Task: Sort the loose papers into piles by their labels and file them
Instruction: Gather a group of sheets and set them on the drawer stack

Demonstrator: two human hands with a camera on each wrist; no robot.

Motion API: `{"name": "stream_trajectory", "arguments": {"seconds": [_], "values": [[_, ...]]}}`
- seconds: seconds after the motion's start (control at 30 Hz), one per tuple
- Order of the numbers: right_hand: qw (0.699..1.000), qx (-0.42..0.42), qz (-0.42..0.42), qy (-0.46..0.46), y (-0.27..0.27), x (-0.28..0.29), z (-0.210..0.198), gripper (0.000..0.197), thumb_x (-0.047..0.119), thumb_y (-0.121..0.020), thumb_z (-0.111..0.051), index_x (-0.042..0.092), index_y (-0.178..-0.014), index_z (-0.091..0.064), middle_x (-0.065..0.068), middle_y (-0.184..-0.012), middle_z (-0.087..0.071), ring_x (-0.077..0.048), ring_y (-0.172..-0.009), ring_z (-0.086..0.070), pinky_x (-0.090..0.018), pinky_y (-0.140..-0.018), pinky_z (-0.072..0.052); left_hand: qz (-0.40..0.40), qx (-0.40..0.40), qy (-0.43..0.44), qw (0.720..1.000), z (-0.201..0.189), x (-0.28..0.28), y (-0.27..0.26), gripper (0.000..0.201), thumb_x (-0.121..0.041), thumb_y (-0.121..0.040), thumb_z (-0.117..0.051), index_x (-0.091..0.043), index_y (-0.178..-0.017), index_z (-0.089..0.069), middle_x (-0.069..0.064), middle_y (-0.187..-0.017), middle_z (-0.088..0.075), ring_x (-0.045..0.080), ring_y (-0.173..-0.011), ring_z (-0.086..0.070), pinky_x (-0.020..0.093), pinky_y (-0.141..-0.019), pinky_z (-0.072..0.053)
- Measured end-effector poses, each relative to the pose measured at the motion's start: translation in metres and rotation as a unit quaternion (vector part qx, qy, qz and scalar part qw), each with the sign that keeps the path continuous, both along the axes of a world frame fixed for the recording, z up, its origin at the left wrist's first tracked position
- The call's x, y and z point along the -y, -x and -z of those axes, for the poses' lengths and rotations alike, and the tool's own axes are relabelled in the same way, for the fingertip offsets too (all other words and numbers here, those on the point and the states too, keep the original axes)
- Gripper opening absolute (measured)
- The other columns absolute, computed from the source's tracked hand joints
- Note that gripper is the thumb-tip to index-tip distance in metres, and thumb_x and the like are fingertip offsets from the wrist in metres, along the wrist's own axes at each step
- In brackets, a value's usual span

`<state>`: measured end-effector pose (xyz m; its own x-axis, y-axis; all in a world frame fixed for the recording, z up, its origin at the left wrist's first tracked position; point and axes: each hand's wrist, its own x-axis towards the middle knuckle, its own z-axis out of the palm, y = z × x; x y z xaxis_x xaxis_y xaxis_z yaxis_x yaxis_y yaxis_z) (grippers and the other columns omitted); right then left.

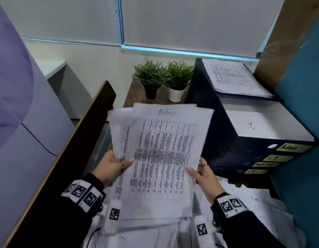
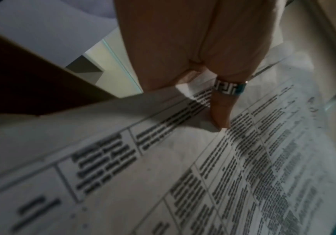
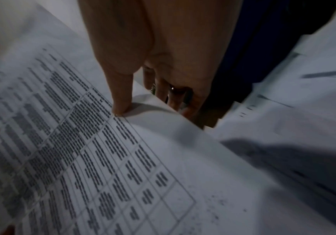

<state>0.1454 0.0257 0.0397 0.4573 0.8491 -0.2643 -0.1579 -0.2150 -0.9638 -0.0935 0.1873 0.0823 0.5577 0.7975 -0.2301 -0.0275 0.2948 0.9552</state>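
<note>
A bundle of printed sheets [image 1: 160, 158] is held up in front of me, its top sheet hand-labelled "Admin". My left hand [image 1: 117, 164] grips its left edge, thumb [image 2: 221, 117] on the printed face and fingers behind. My right hand [image 1: 199, 171] pinches the right edge, thumb [image 3: 120, 105] on top and fingers [image 3: 183, 103] underneath. Dark box files are stacked at the right; the top one [image 1: 262, 126] lies open with white paper inside and a yellow "Admin" spine label [image 1: 290, 148]. Below it are spines labelled "HR" [image 1: 274, 157] and "IT" [image 1: 251, 171].
Another stack of printed pages [image 1: 235, 77] lies on a raised file lid at the back right. Two small potted plants [image 1: 164, 77] stand behind the bundle. Loose papers [image 1: 262, 212], one marked "IT", cover the desk below. A wooden partition edge [image 1: 80, 140] runs along the left.
</note>
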Motion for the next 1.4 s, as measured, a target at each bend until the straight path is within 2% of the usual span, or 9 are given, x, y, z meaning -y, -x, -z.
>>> {"name": "stream_trajectory", "arguments": {"seconds": [0.17,0.33,0.47,0.63,0.73,0.83,1.1,1.27,1.4], "values": [[0.995,0.054,0.032,-0.074,-0.003,-0.021,-0.048,0.017,0.016,-0.078,-0.071,0.015,-0.089,-0.058,0.006,-0.082,-0.066,-0.013,-0.084,-0.063,-0.039,-0.083,-0.055,-0.017,0.006,-0.147,0.989,-0.050,-0.001,-0.001,0.036,-0.016,-0.061,-0.083,-0.014,-0.093,-0.066,-0.006,-0.082,-0.074,0.006,-0.082,-0.070,0.019,-0.071,-0.057],[0.979,0.086,0.060,-0.174,0.012,-0.019,-0.094,0.024,0.009,-0.086,-0.061,-0.005,-0.104,-0.058,0.010,-0.068,-0.065,0.001,-0.055,-0.060,-0.008,-0.053,-0.045,-0.089,0.014,-0.246,0.965,-0.076,0.010,-0.018,0.043,-0.001,-0.073,-0.073,-0.020,-0.109,-0.058,-0.012,-0.099,-0.067,-0.005,-0.092,-0.065,0.012,-0.080,-0.052],[0.980,0.109,0.031,-0.165,0.017,-0.005,-0.085,0.026,-0.002,-0.079,-0.066,0.018,-0.095,-0.059,0.017,-0.081,-0.072,0.004,-0.077,-0.066,-0.011,-0.067,-0.052,-0.044,0.013,-0.152,0.987,-0.047,0.015,-0.028,0.066,-0.004,-0.063,-0.079,-0.011,-0.123,-0.053,-0.001,-0.109,-0.068,0.013,-0.108,-0.062,0.028,-0.087,-0.053],[0.991,0.083,0.045,-0.095,0.025,0.002,-0.059,0.030,-0.002,-0.079,-0.066,0.017,-0.103,-0.062,-0.005,-0.103,-0.069,-0.017,-0.096,-0.064,-0.036,-0.086,-0.055,-0.069,-0.051,-0.029,0.996,-0.019,0.039,-0.043,0.021,0.002,-0.074,-0.070,-0.009,-0.092,-0.065,-0.010,-0.068,-0.069,0.011,-0.075,-0.066,0.008,-0.050,-0.048],[0.989,0.065,0.038,-0.130,0.019,0.007,-0.070,0.028,0.003,-0.081,-0.066,0.016,-0.106,-0.063,0.003,-0.102,-0.071,-0.009,-0.095,-0.066,-0.017,-0.076,-0.053,-0.114,-0.009,-0.065,0.991,-0.026,0.039,-0.038,0.038,-0.007,-0.064,-0.078,-0.011,-0.100,-0.067,-0.008,-0.078,-0.074,0.004,-0.077,-0.069,0.019,-0.068,-0.055],[0.993,0.057,0.016,-0.100,0.013,0.008,-0.065,0.033,0.000,-0.078,-0.068,0.015,-0.107,-0.063,0.001,-0.104,-0.071,-0.012,-0.098,-0.066,-0.027,-0.085,-0.054,-0.085,-0.059,-0.058,0.993,-0.024,0.041,-0.038,0.042,-0.006,-0.066,-0.078,-0.016,-0.104,-0.063,0.000,-0.097,-0.070,0.019,-0.101,-0.064,0.034,-0.092,-0.049],[0.999,0.044,-0.010,-0.007,0.010,-0.001,-0.045,0.029,-0.001,-0.079,-0.067,0.011,-0.105,-0.060,-0.001,-0.104,-0.068,-0.024,-0.105,-0.063,-0.027,-0.086,-0.051,0.007,-0.154,-0.024,0.988,-0.011,0.049,-0.051,0.052,-0.017,-0.072,-0.077,-0.004,-0.118,-0.056,0.014,-0.103,-0.065,0.026,-0.106,-0.060,0.023,-0.087,-0.039],[0.995,0.091,0.013,0.036,0.005,0.007,-0.047,0.021,0.006,-0.090,-0.057,0.011,-0.110,-0.058,-0.005,-0.114,-0.064,-0.018,-0.104,-0.060,-0.022,-0.084,-0.046,-0.001,-0.133,-0.032,0.991,-0.028,0.043,-0.056,0.013,-0.011,-0.081,-0.068,-0.018,-0.090,-0.063,0.002,-0.094,-0.068,0.014,-0.089,-0.064,0.034,-0.085,-0.051],[0.996,0.079,-0.029,0.030,-0.009,0.021,-0.075,0.030,0.015,-0.089,-0.059,0.012,-0.119,-0.058,-0.002,-0.110,-0.068,-0.019,-0.100,-0.066,-0.034,-0.084,-0.054,-0.037,-0.091,-0.057,0.993,-0.069,0.024,-0.063,0.053,-0.028,-0.064,-0.081,-0.005,-0.108,-0.062,0.012,-0.105,-0.068,0.025,-0.097,-0.066,0.046,-0.091,-0.051]]}}
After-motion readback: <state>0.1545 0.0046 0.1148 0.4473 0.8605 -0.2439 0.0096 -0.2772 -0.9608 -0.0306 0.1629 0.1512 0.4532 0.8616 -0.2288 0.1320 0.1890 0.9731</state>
